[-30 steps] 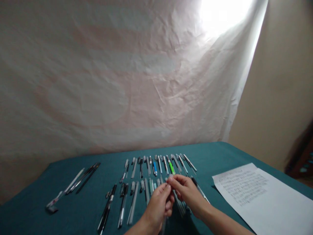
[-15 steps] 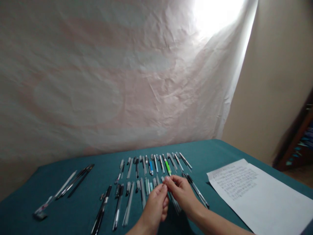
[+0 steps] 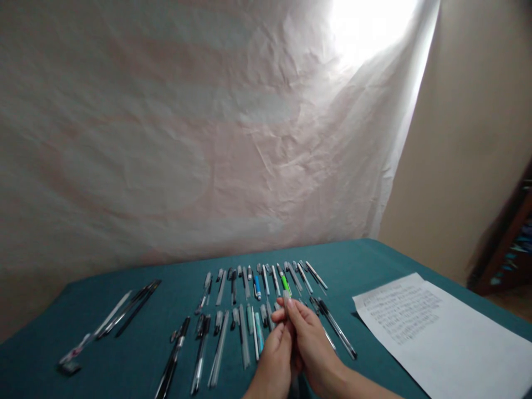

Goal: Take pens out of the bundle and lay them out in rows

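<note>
My left hand (image 3: pixel 275 352) and my right hand (image 3: pixel 310 335) are closed together at the near side of the table. Between the thumb and fingers of my right hand, the translucent tip of a clear pen (image 3: pixel 286 296) sticks up. My left fingers are wrapped round lower down, against the right hand, and most of the pen is hidden there. Just beyond the fingertips lies a bright green pen (image 3: pixel 285 281). A light teal pen (image 3: pixel 259 332) rests left of my hands, and a dark-capped clear pen (image 3: pixel 337 328) lies to their right.
Two rows of pens, loose caps and clear barrels cover the middle of the green cloth. Black pens (image 3: pixel 172 360) lie nearer on the left, dark refills (image 3: pixel 128 307) farther left. Written paper sheets (image 3: pixel 453 338) lie right. A pale sheet (image 3: pixel 233 138) hangs behind.
Both hands have drawn nearer and closed tighter together, shifting slightly right. The pen's translucent tip now shows above my right fingers. The teal pen on the left has come into fuller view.
</note>
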Demonstrator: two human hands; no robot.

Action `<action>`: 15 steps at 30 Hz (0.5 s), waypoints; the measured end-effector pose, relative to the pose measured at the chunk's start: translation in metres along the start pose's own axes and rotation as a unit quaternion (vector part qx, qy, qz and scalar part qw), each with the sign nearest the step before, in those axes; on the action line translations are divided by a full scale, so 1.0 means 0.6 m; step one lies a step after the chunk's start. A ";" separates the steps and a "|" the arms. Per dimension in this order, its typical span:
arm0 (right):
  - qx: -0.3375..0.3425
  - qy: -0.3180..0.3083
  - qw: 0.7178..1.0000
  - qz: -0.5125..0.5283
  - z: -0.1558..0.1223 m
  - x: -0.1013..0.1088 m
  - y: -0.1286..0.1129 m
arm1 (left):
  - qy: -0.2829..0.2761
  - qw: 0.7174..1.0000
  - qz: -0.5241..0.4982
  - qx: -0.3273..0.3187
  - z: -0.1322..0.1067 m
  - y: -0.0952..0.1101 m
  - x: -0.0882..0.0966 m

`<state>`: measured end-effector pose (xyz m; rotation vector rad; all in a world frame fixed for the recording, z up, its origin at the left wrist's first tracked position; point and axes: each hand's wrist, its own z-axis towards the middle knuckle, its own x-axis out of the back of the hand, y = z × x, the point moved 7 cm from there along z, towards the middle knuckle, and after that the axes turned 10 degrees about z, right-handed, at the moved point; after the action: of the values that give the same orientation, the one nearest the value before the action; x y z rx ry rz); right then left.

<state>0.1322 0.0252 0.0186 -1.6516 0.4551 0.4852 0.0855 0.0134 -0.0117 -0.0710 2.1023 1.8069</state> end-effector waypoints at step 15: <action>0.061 0.009 0.996 -0.067 0.108 0.032 -0.032 | 0.108 0.994 0.011 -0.007 0.066 0.028 -0.048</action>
<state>0.1550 0.0915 0.0161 -1.5572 0.3763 0.3360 0.1175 0.0491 0.0087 -0.2597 2.2437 1.9018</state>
